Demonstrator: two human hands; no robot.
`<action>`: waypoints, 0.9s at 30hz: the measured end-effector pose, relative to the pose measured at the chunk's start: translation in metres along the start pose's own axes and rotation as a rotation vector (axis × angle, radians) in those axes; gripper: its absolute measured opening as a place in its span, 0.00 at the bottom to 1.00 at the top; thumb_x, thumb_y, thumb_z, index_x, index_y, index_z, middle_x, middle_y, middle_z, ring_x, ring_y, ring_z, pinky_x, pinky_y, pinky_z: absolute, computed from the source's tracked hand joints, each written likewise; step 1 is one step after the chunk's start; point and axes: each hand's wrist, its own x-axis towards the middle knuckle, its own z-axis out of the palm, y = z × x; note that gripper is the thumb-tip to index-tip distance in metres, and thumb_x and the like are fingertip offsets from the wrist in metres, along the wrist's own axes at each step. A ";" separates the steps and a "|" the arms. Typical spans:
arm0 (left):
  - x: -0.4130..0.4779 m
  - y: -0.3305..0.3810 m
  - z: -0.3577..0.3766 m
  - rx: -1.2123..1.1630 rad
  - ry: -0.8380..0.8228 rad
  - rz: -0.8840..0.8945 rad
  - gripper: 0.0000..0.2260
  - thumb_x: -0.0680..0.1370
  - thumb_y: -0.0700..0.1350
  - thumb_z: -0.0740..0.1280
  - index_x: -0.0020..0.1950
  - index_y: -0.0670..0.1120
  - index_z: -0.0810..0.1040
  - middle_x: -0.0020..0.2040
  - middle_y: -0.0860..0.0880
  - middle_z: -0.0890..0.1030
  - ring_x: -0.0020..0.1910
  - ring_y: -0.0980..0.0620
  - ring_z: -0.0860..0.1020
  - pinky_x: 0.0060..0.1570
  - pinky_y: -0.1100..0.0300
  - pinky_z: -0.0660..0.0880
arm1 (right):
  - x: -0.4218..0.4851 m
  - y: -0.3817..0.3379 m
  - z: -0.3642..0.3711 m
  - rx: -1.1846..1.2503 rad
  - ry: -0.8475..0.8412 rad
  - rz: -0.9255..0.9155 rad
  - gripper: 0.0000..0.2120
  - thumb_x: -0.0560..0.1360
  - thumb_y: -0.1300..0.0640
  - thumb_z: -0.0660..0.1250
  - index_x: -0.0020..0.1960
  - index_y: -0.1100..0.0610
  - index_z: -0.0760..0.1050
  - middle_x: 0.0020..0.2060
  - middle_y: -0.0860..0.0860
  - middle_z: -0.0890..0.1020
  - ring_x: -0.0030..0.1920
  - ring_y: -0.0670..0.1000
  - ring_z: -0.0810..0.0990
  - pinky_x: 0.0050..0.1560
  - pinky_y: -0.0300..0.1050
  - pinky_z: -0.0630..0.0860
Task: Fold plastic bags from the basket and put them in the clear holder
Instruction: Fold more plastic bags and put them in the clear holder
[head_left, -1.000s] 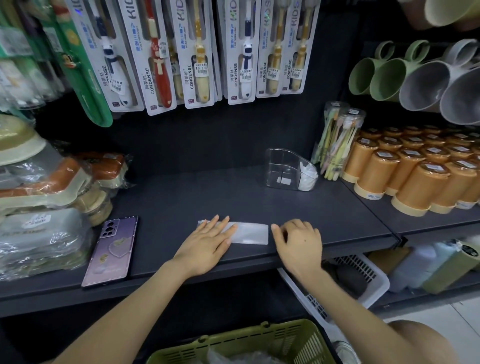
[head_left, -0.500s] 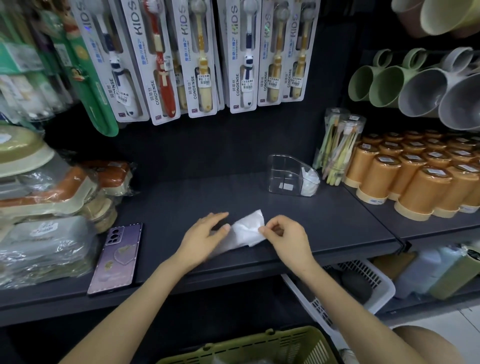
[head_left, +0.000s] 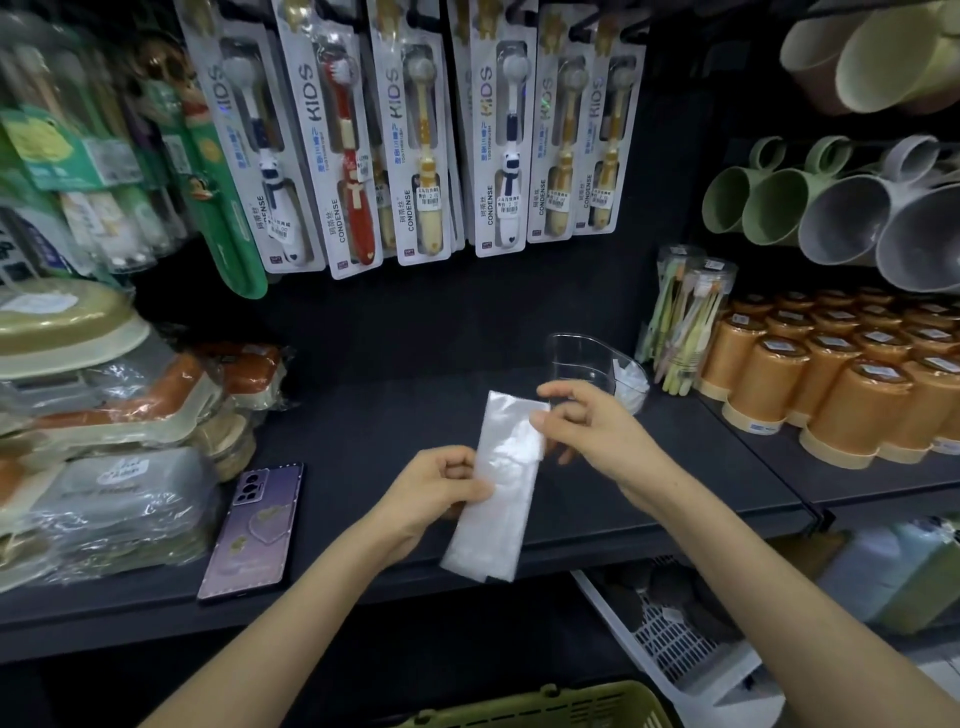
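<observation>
Basket (head_left: 545, 706) rim in olive-green plastic, nearest the viewer and well in front of the clear holder (head_left: 582, 358). Its contents are out of sight, so the number of bags left to fold cannot be told.

Closer to the holder, both hands hold one translucent plastic bag (head_left: 498, 493) in the air over the front edge of a dark shelf (head_left: 363, 415). The bag is in front of the holder and slightly to its left. It is already flattened into a long, narrow strip that runs from the viewer toward the holder. It looks only partly folded: it probably needs folding shorter, and it is not yet in the holder.

The left hand (head_left: 436, 488) grips the strip's left edge about halfway along, with the fingers curled and the thumb on top. The right hand (head_left: 587, 421) pinches the far right corner between thumb and forefinger, just in front of the holder. Its other fingers are loosely bent and hold nothing.

A purple phone (head_left: 254, 530) lies flat on the shelf, well left of the holder.

The holder stands toward the back of the shelf. A few white folded bags (head_left: 631, 382) are tucked into its right end, so part of the job looks done. Just right of it are orange cups (head_left: 841, 384).
</observation>
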 end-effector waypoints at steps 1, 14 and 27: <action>-0.002 0.001 0.002 -0.050 0.016 -0.004 0.05 0.75 0.34 0.68 0.49 0.40 0.80 0.45 0.46 0.85 0.45 0.50 0.83 0.45 0.57 0.78 | -0.005 0.002 0.003 0.058 -0.012 0.054 0.13 0.75 0.54 0.70 0.58 0.52 0.73 0.40 0.50 0.84 0.40 0.48 0.82 0.40 0.43 0.78; -0.021 0.002 0.015 -0.233 0.137 -0.010 0.06 0.76 0.35 0.67 0.52 0.39 0.80 0.48 0.43 0.85 0.48 0.47 0.84 0.43 0.56 0.80 | -0.035 0.021 0.044 0.274 0.016 0.156 0.07 0.76 0.65 0.66 0.52 0.60 0.80 0.42 0.58 0.84 0.35 0.49 0.79 0.28 0.38 0.68; -0.024 0.001 0.003 -0.419 -0.113 -0.225 0.24 0.75 0.56 0.65 0.60 0.38 0.79 0.56 0.38 0.82 0.55 0.39 0.80 0.56 0.45 0.76 | -0.038 0.027 0.043 0.156 0.105 -0.163 0.16 0.75 0.73 0.63 0.41 0.56 0.82 0.39 0.47 0.84 0.41 0.44 0.81 0.40 0.37 0.76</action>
